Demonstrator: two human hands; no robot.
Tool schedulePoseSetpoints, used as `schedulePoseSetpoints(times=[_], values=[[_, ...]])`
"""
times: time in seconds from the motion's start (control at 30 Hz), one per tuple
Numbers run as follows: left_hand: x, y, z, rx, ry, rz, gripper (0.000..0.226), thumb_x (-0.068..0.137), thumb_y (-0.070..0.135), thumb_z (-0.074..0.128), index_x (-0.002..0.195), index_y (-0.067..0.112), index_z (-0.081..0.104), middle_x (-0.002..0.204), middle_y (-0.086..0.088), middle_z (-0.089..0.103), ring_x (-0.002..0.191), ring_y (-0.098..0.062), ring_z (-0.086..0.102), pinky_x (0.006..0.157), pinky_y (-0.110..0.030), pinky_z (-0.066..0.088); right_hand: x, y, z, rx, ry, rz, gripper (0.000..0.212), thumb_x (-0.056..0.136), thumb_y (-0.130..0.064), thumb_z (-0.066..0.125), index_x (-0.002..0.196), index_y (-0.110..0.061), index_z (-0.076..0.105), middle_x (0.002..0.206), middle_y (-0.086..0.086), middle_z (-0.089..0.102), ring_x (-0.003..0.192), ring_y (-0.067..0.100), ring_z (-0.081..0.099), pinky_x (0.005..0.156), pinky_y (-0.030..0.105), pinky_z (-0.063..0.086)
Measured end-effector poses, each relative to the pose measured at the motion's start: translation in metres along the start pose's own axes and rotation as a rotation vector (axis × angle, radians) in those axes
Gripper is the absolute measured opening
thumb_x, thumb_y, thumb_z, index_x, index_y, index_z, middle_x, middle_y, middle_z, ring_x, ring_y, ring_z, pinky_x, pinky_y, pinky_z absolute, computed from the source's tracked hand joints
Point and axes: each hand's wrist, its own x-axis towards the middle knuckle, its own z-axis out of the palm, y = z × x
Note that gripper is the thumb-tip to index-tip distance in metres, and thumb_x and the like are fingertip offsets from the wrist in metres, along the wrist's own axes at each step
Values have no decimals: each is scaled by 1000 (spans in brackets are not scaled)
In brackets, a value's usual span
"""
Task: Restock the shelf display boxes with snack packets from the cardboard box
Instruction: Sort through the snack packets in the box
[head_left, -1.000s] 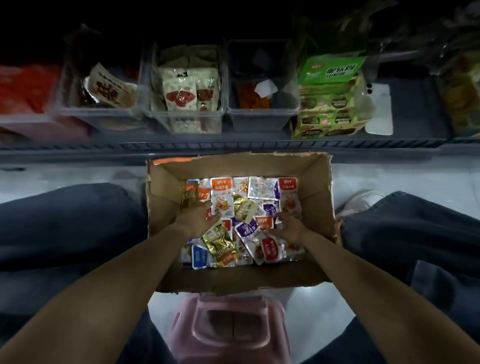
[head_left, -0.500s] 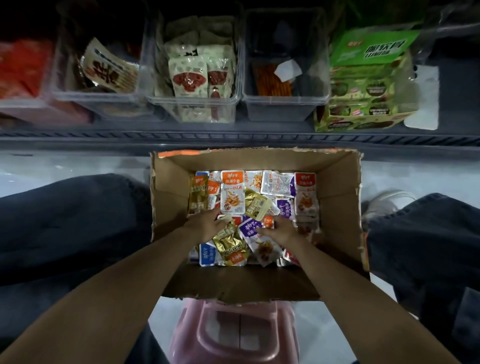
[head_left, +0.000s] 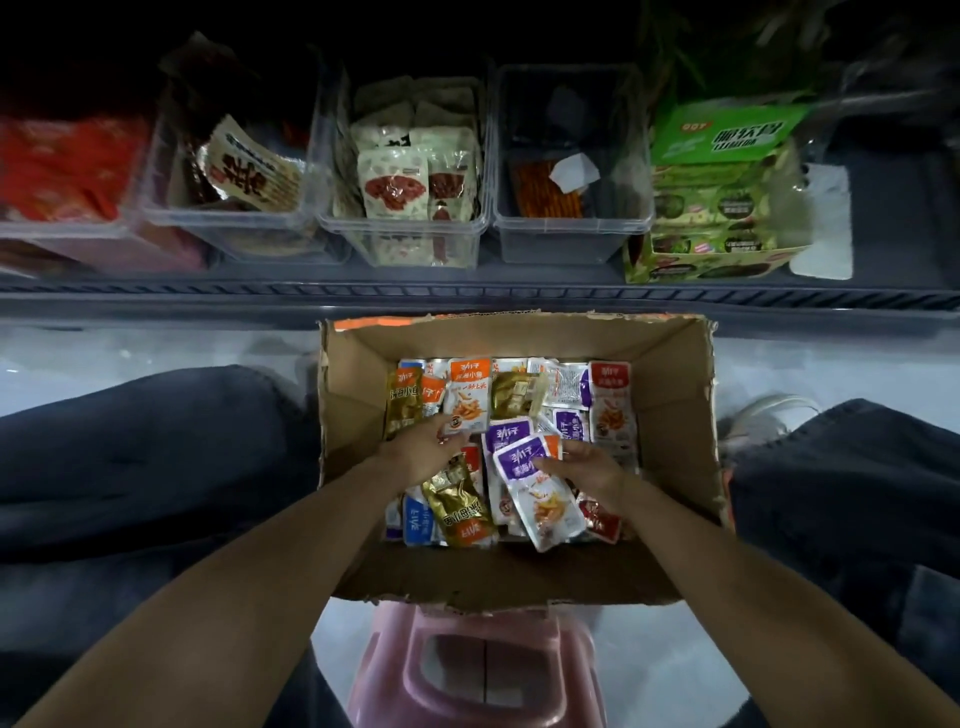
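Both hands are inside the cardboard box (head_left: 675, 374) at lower centre, left hand (head_left: 423, 452) pinching the edge of an orange packet (head_left: 467, 400), right hand (head_left: 589, 467) gripping a purple packet (head_left: 535, 488): picking stage, so next likely comes lifting them to the shelf display boxes (head_left: 571, 234) above.

— Where do the arms sit?
— The left forearm (head_left: 291, 566) and right forearm (head_left: 727, 566), both bare, reach forward from the lower corners and converge.
— The left hand (head_left: 423, 451)?
— Back up, fingers pointing forward and right. The tips meet an orange-topped packet (head_left: 467, 402); I can't tell if they pinch it.
— The right hand (head_left: 589, 467)?
— Turned inward, with its thumb pressed across a purple-topped packet (head_left: 545, 506), holding it.
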Motion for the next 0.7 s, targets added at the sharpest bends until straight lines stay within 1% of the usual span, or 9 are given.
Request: schedulePoseSetpoints(times=[0.07, 0.2, 0.3, 0.37, 0.4, 0.5, 0.57, 0.63, 0.7], values=[[-7, 10, 1, 4, 17, 27, 58, 95, 51, 44, 145, 23, 33, 147, -4, 40, 129, -25, 44, 100, -33, 40, -14, -10, -11, 18, -39, 21, 24, 69, -27, 78, 90, -18, 71, 88, 4, 73, 86, 24, 67, 77, 35, 53], [-30, 36, 3, -104, -21, 71, 86, 78, 77, 41, 146, 25, 30, 148, -4, 40, 130, -25, 43, 107, -40, 35, -49, -40, -18, 50, -90, -56, 42, 63, -26, 78, 102, -16, 70, 105, 7, 72, 99, 25, 67, 92, 41, 51], [-53, 60, 3, -355, -136, 100, 89, 75, 80, 38, 146, 25, 33, 149, -5, 39, 133, -28, 40, 111, -46, 32, -73, -63, -14, 98, -74, -181, 29, 80, -15, 69, 110, -13, 66, 103, 6, 72, 91, 19, 68, 77, 28, 55], [-66, 72, 3, -449, -118, 136, 92, 70, 81, 47, 143, 26, 36, 147, -4, 42, 132, -26, 42, 109, -44, 35, -89, -79, -7, 112, -34, -264, 26, 90, -13, 61, 115, -11, 63, 101, 6, 71, 87, 15, 68, 70, 23, 55], [-72, 78, 4, -448, -53, 183, 87, 70, 77, 55, 138, 25, 42, 142, -2, 47, 127, -22, 47, 105, -40, 39, -98, -87, -2, 114, -12, -310, 26, 92, -13, 58, 118, -10, 61, 104, 7, 70, 88, 16, 67, 73, 23, 55], [-94, 97, 3, -532, 141, 384, 51, 79, 34, 74, 123, 21, 51, 120, 3, 63, 99, -7, 61, 78, -18, 48, -124, -108, 14, 143, 67, -446, 26, 95, -13, 53, 120, -10, 60, 106, 7, 69, 90, 16, 66, 77, 23, 55], [-109, 107, -2, -613, 215, 463, 47, 80, 22, 74, 122, 19, 53, 114, 2, 66, 98, -11, 64, 81, -23, 51, -144, -119, 23, 215, 89, -513, 24, 93, -12, 55, 116, -10, 61, 103, 7, 71, 87, 17, 68, 72, 24, 55], [-128, 119, -13, -661, 249, 539, 38, 85, 22, 68, 121, 18, 55, 114, -2, 68, 100, -17, 66, 89, -34, 52, -163, -130, 29, 258, 90, -572, 22, 91, -14, 59, 113, -11, 64, 102, 7, 72, 88, 18, 69, 71, 25, 55], [-144, 129, -26, -686, 268, 588, 27, 92, 23, 59, 118, 17, 56, 110, -6, 69, 93, -18, 67, 85, -34, 54, -180, -141, 32, 299, 91, -608, 21, 92, -19, 58, 110, -14, 66, 103, 7, 72, 91, 19, 69, 74, 28, 54]])
